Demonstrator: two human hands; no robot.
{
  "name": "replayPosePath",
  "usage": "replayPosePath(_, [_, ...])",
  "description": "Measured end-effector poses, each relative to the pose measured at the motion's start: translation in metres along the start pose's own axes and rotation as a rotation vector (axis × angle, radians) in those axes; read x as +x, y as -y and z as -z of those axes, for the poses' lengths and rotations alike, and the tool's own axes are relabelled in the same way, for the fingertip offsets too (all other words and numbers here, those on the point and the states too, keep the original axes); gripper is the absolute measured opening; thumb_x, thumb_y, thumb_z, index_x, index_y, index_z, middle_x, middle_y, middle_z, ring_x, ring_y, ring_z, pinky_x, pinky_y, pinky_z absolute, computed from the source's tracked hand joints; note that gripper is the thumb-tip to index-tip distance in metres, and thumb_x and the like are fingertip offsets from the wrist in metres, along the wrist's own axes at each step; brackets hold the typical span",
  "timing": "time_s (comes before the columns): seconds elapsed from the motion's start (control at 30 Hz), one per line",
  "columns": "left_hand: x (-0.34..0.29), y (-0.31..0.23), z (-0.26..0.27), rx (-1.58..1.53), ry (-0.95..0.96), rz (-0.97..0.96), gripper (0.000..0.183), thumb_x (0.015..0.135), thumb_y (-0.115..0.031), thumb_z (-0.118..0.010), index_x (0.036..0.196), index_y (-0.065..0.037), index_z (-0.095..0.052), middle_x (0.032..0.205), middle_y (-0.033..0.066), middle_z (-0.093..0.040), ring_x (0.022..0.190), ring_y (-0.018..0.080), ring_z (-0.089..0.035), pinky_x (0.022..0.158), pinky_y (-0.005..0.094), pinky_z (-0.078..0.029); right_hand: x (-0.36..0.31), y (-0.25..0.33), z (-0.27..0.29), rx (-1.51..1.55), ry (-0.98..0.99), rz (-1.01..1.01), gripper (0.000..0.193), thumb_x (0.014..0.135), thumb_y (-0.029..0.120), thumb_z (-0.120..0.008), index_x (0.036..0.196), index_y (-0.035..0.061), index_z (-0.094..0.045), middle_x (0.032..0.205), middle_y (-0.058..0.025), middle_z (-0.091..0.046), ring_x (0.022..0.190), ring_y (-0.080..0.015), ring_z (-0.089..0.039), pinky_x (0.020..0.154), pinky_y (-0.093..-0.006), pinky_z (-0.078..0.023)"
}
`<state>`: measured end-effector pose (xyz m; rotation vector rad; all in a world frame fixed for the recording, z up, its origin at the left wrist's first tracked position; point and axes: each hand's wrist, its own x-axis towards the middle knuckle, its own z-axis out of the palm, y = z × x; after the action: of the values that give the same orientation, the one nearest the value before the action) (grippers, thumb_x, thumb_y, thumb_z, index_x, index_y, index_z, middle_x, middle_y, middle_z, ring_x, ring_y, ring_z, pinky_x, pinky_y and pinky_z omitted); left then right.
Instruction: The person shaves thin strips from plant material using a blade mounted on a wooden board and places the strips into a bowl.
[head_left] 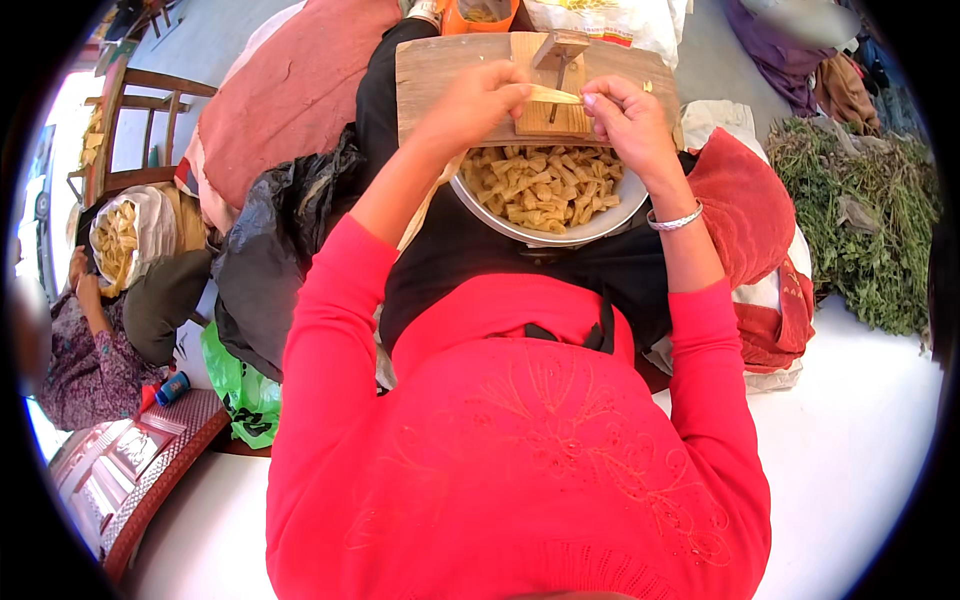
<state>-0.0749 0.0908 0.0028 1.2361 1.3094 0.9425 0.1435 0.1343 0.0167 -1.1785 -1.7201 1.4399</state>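
Pale-yellow strip (552, 95) spans both pinching hands (478, 108) (634, 125); print (605, 37) on white sack (650, 20) seems illegible.

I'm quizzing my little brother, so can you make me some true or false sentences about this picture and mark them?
1. The left hand and right hand hold a yellow strip between them. True.
2. Green leaves fill the bowl. False: the bowl holds tan pieces.
3. The silvery bracelet is on the left wrist. False: the bracelet is on the right wrist.
4. A heap of green plants lies off to the person's right. True.
5. The wearer's top is blue. False: the top is bright red.
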Motion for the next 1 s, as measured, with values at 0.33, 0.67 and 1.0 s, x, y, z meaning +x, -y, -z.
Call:
replayPosePath(0.33, [-0.009, 0.006, -0.006, 0.581, -0.272, -0.168, 0.018, 0.086, -0.017, -0.059, 0.092, -0.001, -0.061, 0.077, 0.0096, -0.064, 0.074, 0.0182, -0.06, 0.068, 0.0319, -0.047, -0.02, 0.002, 0.006, -0.482, -0.12, 0.202, 0.013, 0.085, 0.011, -0.058, 0.092, 0.0, -0.062, 0.08, -0.0177, -0.062, 0.075, -0.0318, -0.061, 0.07, -0.0366, -0.048])
replayPosePath(0.67, [-0.089, -0.016, -0.079, -0.59, 0.066, 0.385, 0.016, 0.09, -0.016, -0.055, 0.084, -0.003, -0.063, 0.066, 0.0053, -0.059, 0.056, 0.0114, -0.054, 0.052, 0.0295, -0.045, -0.055, -0.012, -0.037, -0.608, -0.165, 0.358, 0.018, 0.09, 0.018, -0.058, 0.079, 0.0049, -0.062, 0.067, -0.0126, -0.057, 0.06, -0.0289, -0.054, 0.056, -0.0381, -0.043])
replayPosePath(1.0, [-0.098, -0.038, -0.028, 0.204, 0.02, -0.228, 0.032, 0.089, -0.03, -0.053, 0.074, -0.005, -0.064, 0.065, 0.0108, -0.061, 0.064, 0.0235, -0.062, 0.06, 0.0367, -0.046, -0.124, 0.064, -0.045, 0.062, 0.458, -0.207, 0.015, 0.089, 0.008, -0.055, 0.084, -0.0017, -0.066, 0.058, 0.0015, -0.051, 0.051, -0.0071, -0.045, 0.047, -0.0237, -0.035])
